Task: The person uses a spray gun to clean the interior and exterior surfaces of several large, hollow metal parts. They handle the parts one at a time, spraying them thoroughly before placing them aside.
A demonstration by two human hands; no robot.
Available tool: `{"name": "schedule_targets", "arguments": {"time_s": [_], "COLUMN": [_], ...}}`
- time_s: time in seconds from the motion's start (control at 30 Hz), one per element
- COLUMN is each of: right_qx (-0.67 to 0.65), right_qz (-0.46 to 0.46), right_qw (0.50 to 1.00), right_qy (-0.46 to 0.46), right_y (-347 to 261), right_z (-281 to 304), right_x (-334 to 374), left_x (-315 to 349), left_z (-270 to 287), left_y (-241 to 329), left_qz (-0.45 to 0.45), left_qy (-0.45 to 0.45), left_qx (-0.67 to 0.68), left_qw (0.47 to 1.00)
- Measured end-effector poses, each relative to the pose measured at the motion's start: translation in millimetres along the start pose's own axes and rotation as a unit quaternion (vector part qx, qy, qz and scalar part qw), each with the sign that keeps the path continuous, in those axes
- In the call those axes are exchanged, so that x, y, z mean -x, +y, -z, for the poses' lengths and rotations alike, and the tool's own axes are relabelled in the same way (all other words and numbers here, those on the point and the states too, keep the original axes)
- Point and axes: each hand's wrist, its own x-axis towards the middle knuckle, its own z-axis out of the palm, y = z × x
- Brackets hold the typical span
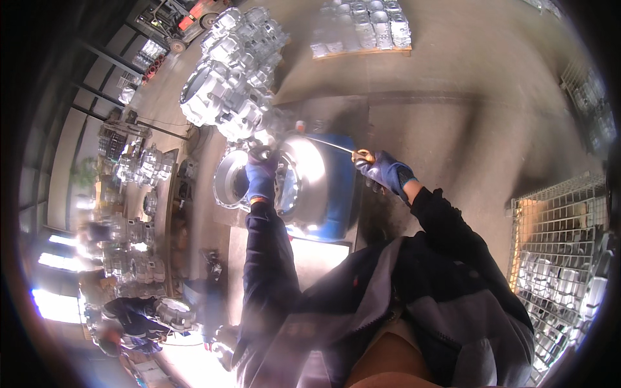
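Observation:
My right hand, in a blue and black glove, is closed around the yellow and black handle of a long, thin-shafted tool that looks like a screwdriver. Its shaft points left toward the castings. A round, silvery metal housing with a wide opening stands in front of me. On its upper part lies my left hand, gloved in blue, with its fingers curled over the metal and partly hidden. Bright glare covers the metal to the right of this hand, beside a blue drum-like object.
Cast metal housings are heaped beyond my left hand. A loaded pallet stands farther off. At right is a wire mesh cage of metal parts. Another person bends over a casting at lower left. A forklift stands far left.

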Motion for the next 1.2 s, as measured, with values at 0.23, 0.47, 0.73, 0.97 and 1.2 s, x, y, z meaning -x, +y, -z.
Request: {"name": "schedule_targets", "arguments": {"time_s": [0.23, 0.47, 0.73, 0.97, 1.2], "right_qx": [-0.179, -0.023, 0.005, 0.003, -0.011], "right_qz": [-0.108, -0.046, -0.069, -0.073, -0.083], "right_qw": [0.978, 0.998, 0.996, 0.995, 0.993], "right_qy": [-0.016, -0.029, -0.058, -0.065, -0.087], "right_y": [12, -16, -27, -28, -7], "right_z": [6, 10, 7, 5, 6], "right_x": [-17, 5, 9, 0, -7], "left_x": [-14, -11, -9, -6, 5], "left_z": [-1, 0, 1, 3, 9], "left_y": [-23, -21, -12, -2, 18], "left_qz": [-0.029, 0.038, 0.1, 0.041, 0.11], "left_qy": [-0.023, -0.007, -0.005, -0.003, -0.029], "left_qx": [-0.012, -0.006, 0.042, 0.02, 0.126], "left_qw": [0.999, 0.999, 0.994, 0.999, 0.986]}}
